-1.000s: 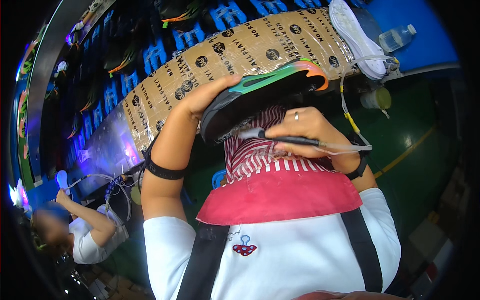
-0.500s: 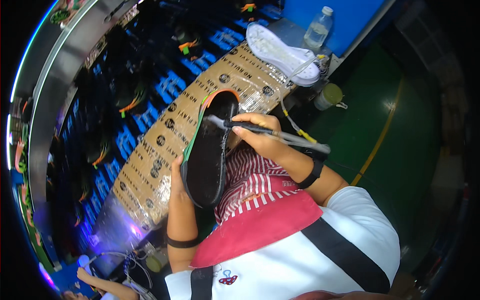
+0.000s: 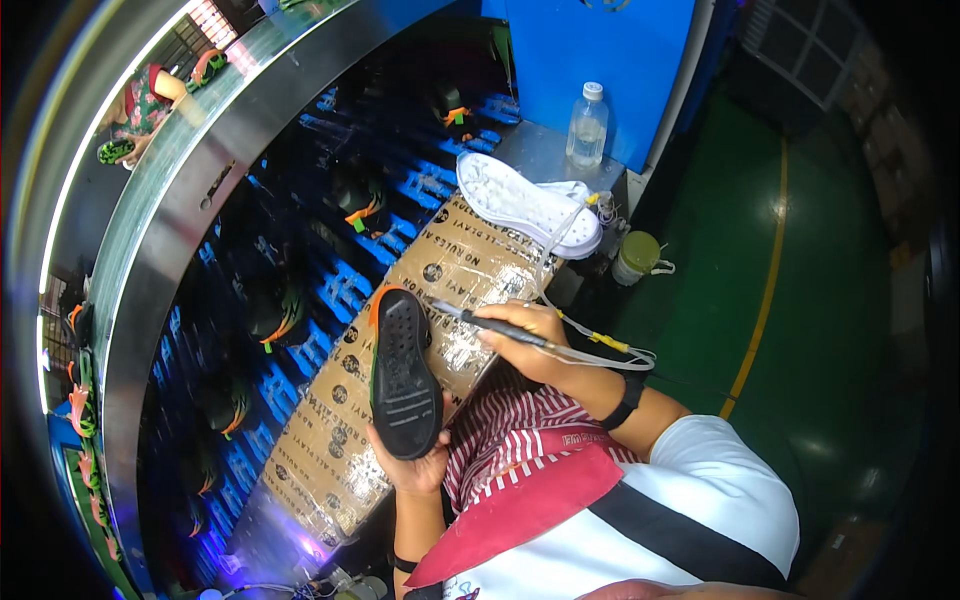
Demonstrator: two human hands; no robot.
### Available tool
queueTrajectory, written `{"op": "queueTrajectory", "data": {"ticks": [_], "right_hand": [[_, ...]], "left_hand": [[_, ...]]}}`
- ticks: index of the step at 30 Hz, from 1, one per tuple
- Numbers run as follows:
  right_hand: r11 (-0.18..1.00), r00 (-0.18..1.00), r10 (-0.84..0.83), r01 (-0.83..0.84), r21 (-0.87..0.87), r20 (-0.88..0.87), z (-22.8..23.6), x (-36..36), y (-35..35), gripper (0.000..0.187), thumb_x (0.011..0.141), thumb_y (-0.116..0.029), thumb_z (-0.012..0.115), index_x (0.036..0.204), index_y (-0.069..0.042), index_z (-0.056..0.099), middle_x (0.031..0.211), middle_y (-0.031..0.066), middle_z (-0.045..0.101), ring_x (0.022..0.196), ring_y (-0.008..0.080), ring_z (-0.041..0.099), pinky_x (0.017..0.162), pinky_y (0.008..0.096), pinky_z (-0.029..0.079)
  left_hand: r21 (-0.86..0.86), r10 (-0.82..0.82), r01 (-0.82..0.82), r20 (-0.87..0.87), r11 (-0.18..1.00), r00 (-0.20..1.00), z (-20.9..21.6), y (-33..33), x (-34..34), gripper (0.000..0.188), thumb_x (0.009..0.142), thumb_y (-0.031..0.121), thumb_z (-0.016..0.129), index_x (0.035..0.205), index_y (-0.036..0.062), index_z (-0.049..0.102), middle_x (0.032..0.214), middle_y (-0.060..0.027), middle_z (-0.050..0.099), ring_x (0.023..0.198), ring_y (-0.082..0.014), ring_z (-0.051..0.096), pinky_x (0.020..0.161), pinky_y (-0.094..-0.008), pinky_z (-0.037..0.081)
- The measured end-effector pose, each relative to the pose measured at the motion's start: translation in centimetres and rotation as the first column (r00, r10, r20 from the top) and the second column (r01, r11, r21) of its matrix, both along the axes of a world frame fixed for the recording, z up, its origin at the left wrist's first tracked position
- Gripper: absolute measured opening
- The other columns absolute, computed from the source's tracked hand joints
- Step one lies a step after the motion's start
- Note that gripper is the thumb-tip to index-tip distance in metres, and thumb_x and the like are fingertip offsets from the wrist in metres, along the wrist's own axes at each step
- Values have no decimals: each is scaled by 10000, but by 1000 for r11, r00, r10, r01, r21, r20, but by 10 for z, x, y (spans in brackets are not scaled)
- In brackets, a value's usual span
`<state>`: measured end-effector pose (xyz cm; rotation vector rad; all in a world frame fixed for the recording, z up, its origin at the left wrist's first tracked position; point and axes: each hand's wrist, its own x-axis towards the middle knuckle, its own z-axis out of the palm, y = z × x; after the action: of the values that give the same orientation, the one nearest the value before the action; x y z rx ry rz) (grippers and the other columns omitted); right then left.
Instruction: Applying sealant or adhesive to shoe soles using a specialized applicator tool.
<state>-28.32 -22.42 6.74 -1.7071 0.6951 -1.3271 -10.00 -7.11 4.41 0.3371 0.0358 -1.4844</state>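
Note:
My left hand is wrapped round the lower end of a shoe, holding it bottom up. The shoe's black underside shows small holes and ridges, with orange and green along its left edge. My right hand grips a glue brush with a dark handle and thin tubes trailing from its back end. The brush tip is close to the shoe's right edge near the orange end; I cannot tell whether they touch.
Brown printed cardboard covers the bench. White soles, a clear bottle and a green-lidded pot are at the far right. Beyond the bench, several dark shoes lie on a blue-slatted conveyor. Another person works at upper left.
The shoe has moved lower in view, its underside now showing holes and ridges. The brush has gone from over the black surface to beside its right edge. The whole view has shifted.

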Motion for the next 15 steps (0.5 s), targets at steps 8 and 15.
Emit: {"op": "queueTrajectory", "data": {"ticks": [8, 15], "right_hand": [[960, 992, -94, 68, 271, 87, -14, -33, -26, 227, 791, -78, 681, 993, 23, 652, 852, 85, 674, 744, 90, 607, 681, 226, 486], [924, 989, -104, 57, 378, 105, -17, -49, -33, 223, 801, -77, 672, 999, 23, 651, 879, 64, 675, 790, 87, 598, 728, 226, 478]], "left_hand": [[-6, 51, -53, 432, 999, 900, 21, -45, -2, 788, 804, 628, 464, 1339, 56, 374, 1210, -221, 528, 969, -400, 608, 512, -402, 593], [-285, 308, -138, 731, 949, 609, 144, -155, 16, 816, 816, 633, 385, 1332, 2, 356, 1186, -272, 520, 928, -354, 626, 399, -318, 535]]}}
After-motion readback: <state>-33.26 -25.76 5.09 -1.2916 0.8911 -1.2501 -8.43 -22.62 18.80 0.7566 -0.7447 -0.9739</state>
